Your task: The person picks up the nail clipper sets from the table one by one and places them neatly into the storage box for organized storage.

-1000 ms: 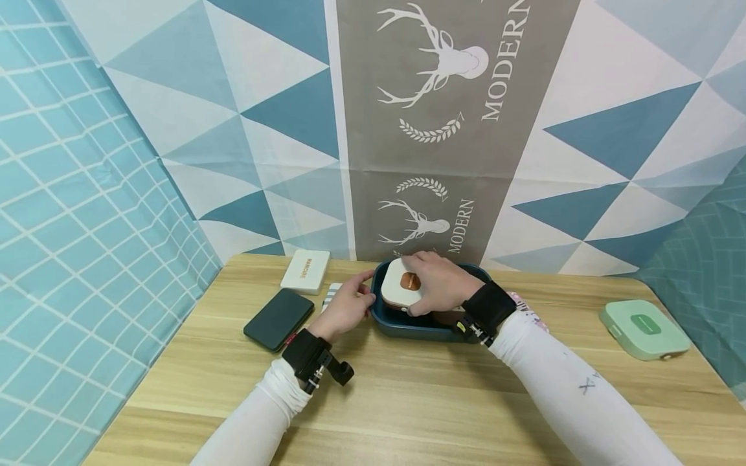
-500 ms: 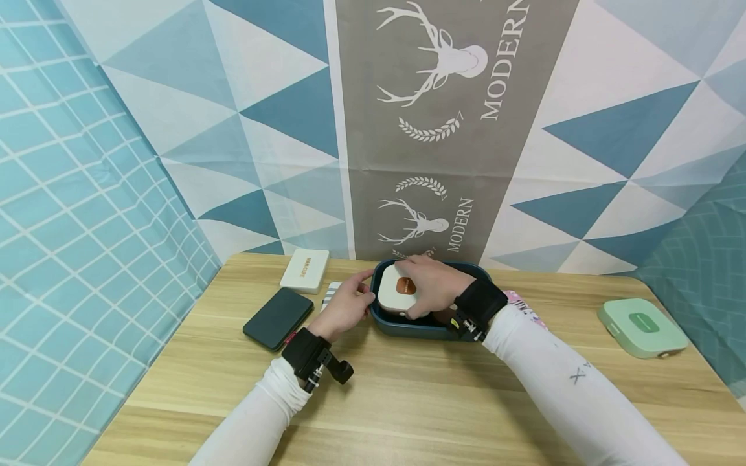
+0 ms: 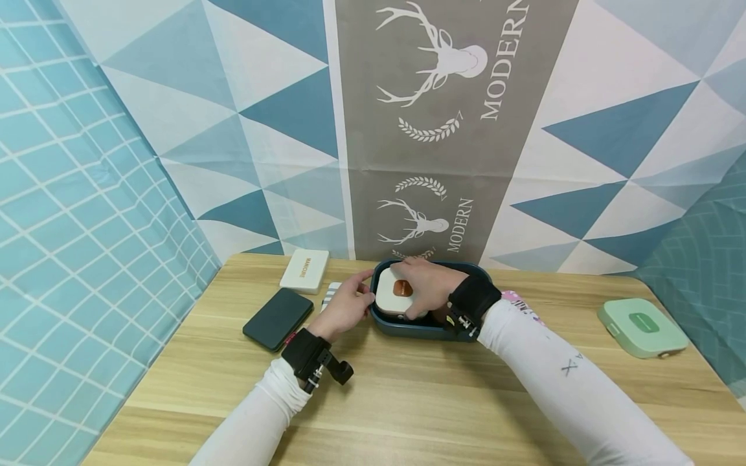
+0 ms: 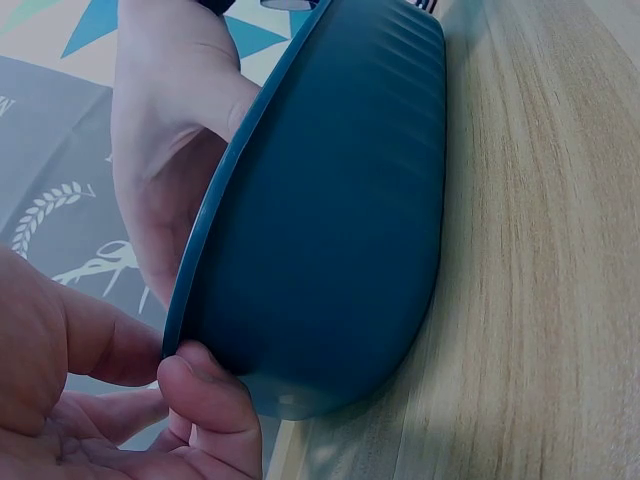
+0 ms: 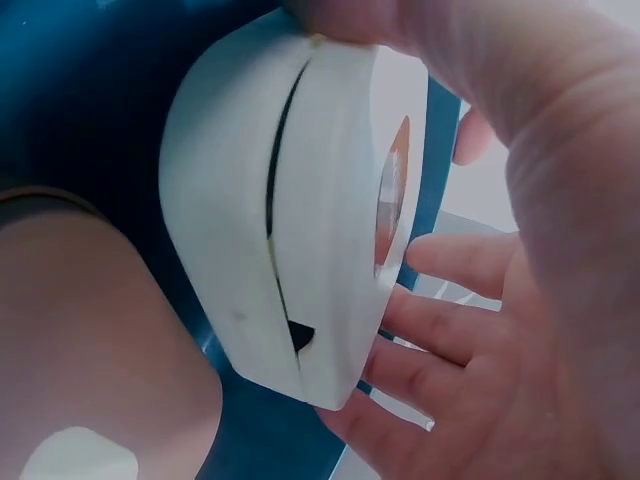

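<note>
A white square case (image 3: 392, 296) with a brown oval patch sits in the left end of a dark blue plastic bin (image 3: 408, 330). My right hand (image 3: 428, 285) grips this case from above, thumb on the near side and fingers on the far side; its side seam shows in the right wrist view. Beside it in the bin lies a brownish case (image 5: 100, 330) with a white patch, mostly hidden in the head view. My left hand (image 3: 346, 305) pinches the bin's left rim between thumb and finger, as the left wrist view shows.
Left of the bin lie a white box (image 3: 305, 270) lettered MANICURE, a dark flat case (image 3: 278, 318) and a striped item (image 3: 330, 294) partly behind the left hand. A pink patterned item (image 3: 521, 304) lies right of the bin; a green case (image 3: 644, 327) is farther right.
My right hand has shifted slightly left and down with the white case, which now sits lower and flatter in the bin's left end. The left hand has stayed on the rim.
</note>
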`<move>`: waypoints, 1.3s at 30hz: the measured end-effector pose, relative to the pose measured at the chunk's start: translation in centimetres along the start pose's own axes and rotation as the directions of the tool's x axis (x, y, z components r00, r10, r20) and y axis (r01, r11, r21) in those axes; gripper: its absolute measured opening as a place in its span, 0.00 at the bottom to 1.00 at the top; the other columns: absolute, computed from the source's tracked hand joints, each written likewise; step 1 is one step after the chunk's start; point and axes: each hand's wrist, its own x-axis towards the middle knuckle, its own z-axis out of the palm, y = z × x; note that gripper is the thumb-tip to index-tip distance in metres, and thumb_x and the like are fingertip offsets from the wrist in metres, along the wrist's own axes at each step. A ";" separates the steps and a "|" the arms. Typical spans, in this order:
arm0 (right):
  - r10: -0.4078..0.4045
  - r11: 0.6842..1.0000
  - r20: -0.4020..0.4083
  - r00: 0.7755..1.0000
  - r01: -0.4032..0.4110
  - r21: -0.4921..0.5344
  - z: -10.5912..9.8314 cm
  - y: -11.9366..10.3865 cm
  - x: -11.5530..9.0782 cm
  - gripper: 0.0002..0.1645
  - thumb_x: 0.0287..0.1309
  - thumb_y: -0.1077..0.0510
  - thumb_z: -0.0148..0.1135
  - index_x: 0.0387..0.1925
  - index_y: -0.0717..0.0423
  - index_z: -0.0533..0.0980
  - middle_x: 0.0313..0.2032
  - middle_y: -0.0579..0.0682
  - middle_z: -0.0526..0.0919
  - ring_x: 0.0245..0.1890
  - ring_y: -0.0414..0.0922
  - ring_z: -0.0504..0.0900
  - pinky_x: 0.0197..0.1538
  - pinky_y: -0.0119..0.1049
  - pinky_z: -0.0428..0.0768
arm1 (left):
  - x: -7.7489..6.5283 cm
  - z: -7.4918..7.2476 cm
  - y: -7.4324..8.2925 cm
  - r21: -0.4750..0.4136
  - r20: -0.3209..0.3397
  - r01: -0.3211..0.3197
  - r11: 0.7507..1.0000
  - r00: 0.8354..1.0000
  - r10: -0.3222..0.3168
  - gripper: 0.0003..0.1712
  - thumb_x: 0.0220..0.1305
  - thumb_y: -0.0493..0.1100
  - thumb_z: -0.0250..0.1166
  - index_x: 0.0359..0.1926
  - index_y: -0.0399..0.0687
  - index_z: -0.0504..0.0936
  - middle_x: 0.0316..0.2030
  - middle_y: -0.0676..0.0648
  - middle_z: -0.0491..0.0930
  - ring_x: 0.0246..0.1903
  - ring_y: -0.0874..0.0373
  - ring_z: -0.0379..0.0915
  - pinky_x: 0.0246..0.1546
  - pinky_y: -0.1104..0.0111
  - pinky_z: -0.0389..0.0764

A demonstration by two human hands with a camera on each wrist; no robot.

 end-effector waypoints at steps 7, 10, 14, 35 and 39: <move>0.036 0.999 0.052 0.998 -0.036 -0.005 0.2 0.0 0.4 0.63 0.39 0.41 0.76 0.73 0.55 0.54 0.61 0.49 0.67 0.59 0.44 0.65 0.58 0.38 0.69 | -0.1 0.2 -0.2 0.006 -0.026 -0.008 1.000 1.000 0.008 0.30 0.71 0.33 0.50 0.72 0.44 0.58 0.41 0.40 0.69 0.31 0.42 0.71 0.27 0.62 0.73; 0.046 0.999 0.063 0.997 -0.046 -0.008 0.3 -0.1 0.5 0.63 0.39 0.41 0.76 0.73 0.55 0.53 0.61 0.49 0.67 0.58 0.43 0.66 0.57 0.37 0.70 | -0.2 0.2 -0.2 0.015 -0.035 -0.006 1.000 0.999 0.007 0.30 0.71 0.34 0.51 0.72 0.47 0.58 0.41 0.40 0.69 0.30 0.43 0.71 0.26 0.65 0.72; 0.049 0.999 0.076 0.996 -0.048 -0.006 0.3 -0.3 0.7 0.62 0.39 0.42 0.76 0.72 0.55 0.55 0.57 0.47 0.69 0.54 0.42 0.67 0.54 0.37 0.71 | -0.3 0.2 -0.2 0.020 -0.038 -0.008 1.000 0.999 0.008 0.30 0.71 0.34 0.50 0.72 0.46 0.59 0.40 0.41 0.69 0.29 0.44 0.71 0.26 0.66 0.71; 0.015 0.998 0.120 0.993 -0.009 -0.056 0.1 -0.7 0.9 0.53 0.40 0.45 0.76 0.66 0.57 0.62 0.46 0.47 0.70 0.45 0.43 0.69 0.48 0.36 0.71 | 0.0 0.0 -0.1 0.032 -0.021 -0.001 0.999 1.000 0.001 0.30 0.70 0.31 0.50 0.72 0.40 0.57 0.41 0.37 0.69 0.30 0.41 0.72 0.27 0.62 0.73; 0.031 0.998 0.134 0.991 -0.023 -0.061 0.2 -0.6 0.9 0.54 0.41 0.45 0.76 0.67 0.57 0.61 0.47 0.46 0.70 0.45 0.42 0.69 0.49 0.35 0.71 | -0.3 0.1 -0.1 0.037 -0.036 -0.005 0.999 0.999 0.006 0.30 0.71 0.33 0.50 0.71 0.44 0.59 0.41 0.39 0.69 0.29 0.44 0.72 0.27 0.65 0.73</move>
